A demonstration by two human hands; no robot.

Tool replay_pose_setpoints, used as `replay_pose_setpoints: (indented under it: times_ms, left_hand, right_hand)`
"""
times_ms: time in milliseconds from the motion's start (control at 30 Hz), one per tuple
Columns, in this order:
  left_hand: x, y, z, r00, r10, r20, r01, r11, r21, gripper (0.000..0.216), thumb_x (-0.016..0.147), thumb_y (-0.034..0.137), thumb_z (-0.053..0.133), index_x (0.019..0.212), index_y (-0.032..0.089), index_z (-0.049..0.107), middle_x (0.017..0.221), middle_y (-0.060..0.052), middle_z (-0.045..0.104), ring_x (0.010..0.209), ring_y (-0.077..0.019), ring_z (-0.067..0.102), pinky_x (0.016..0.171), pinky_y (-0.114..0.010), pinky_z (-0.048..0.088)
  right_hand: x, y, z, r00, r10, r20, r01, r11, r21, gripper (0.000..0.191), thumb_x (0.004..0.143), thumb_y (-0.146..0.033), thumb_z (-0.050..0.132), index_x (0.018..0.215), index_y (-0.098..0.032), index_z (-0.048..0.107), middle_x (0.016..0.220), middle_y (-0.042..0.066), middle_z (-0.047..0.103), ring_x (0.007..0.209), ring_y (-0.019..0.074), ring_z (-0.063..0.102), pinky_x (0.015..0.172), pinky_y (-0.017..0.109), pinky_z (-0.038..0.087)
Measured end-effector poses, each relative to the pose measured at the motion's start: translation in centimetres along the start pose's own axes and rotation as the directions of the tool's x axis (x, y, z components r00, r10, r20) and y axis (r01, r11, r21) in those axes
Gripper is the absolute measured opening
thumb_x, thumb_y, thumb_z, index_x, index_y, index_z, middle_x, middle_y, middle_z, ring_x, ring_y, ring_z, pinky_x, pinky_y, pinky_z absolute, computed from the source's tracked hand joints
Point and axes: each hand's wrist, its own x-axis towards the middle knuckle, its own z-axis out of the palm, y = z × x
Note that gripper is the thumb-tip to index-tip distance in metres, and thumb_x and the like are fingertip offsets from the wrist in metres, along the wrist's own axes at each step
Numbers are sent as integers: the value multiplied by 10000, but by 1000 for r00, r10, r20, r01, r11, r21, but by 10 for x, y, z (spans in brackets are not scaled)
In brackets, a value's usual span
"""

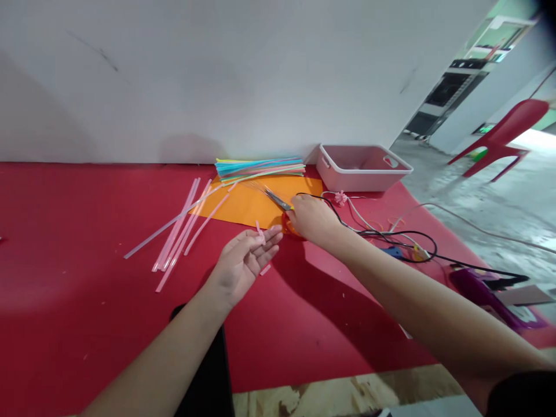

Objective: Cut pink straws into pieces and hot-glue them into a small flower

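My left hand [245,260] hovers palm up over the red cloth [87,289], its fingers loosely curled round a short pink straw piece [259,230]. My right hand [310,219] rests on the orange handles of a pair of scissors [278,201], whose metal blades point up-left across an orange paper sheet [247,202]. Several long pink straws [182,229] lie scattered to the left of the sheet. A bundle of coloured straws [260,168] lies at the wall behind the sheet. Another small pink piece [265,269] lies on the cloth under my left hand.
A white plastic bin [362,167] stands at the back right. A small pink flower-like piece [341,198], black and white cables [399,237] and a purple tool [490,292] lie to the right. A white wall is behind; a red chair [506,133] stands further off.
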Motion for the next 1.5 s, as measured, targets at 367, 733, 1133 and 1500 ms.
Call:
replay_pose_setpoints:
  times_ms: [367,733,1133,1500]
  left_hand:
    - [-1,-8,-1,998,49,-30,-44,984,171,236,636,143,849,622,172,615,837,-15,787,880,-164,761,844,-280,574]
    - [1,-10,-4,992,89,-91,-54,941,334,173,791,221,792,765,171,629,706,-6,743,649,-113,711,628,-220,539]
    - [-3,-16,-3,966,256,22,-240,867,437,422,702,235,871,750,219,453,782,18,714,774,-143,715,722,-263,552]
    - [-5,-19,-4,934,345,88,-336,771,541,373,737,169,814,755,227,445,718,56,584,650,-99,557,612,-218,457]
  right_hand:
    - [-20,0,10,937,-294,-190,348,842,412,73,901,-212,689,864,-189,748,828,15,774,767,135,698,711,234,512]
    - [106,142,-75,865,290,-410,-235,955,180,373,991,-395,633,1307,-197,619,1330,108,644,1121,242,665,926,467,604]
    - [10,34,-48,960,-255,-113,279,892,356,266,953,-397,631,943,-193,801,817,24,782,716,155,684,652,266,530]
    - [-42,6,-28,796,-593,-124,601,747,285,106,906,-170,674,857,-176,768,796,39,772,729,153,678,689,258,477]
